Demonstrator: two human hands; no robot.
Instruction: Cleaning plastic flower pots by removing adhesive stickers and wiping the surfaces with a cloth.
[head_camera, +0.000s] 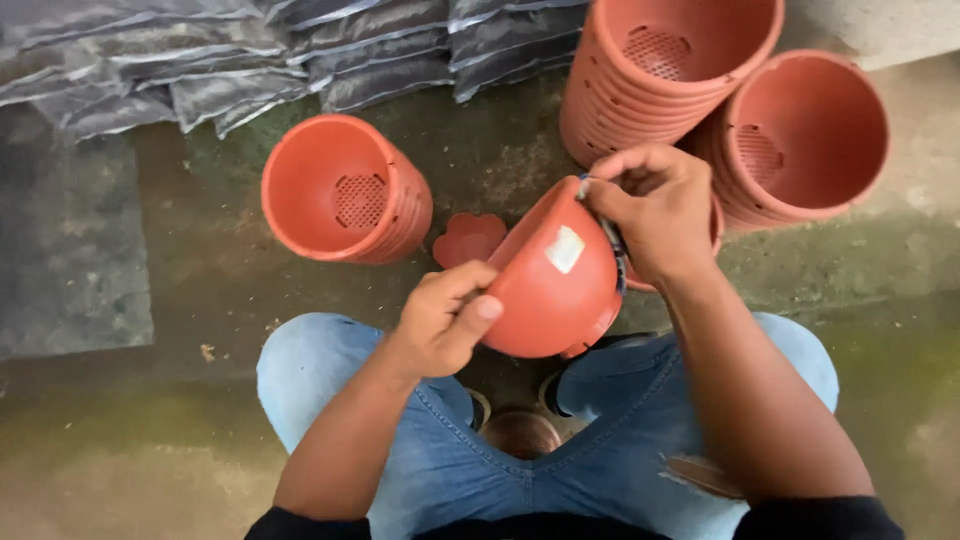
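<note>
Denim knees (440, 450) squat over damp, mossy concrete floor (150, 300) by stacked pots (670, 80).

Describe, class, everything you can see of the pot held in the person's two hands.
The pot is terracotta-coloured and looks like smooth plastic, round and tapering. It is tilted on its side above the person's knees, outer wall toward the camera, with a small pale sticker on that wall. The left hand steadies its lower side, thumb pressed on the wall; the right hand grips the rim at the top. Its inside is hidden.
</note>
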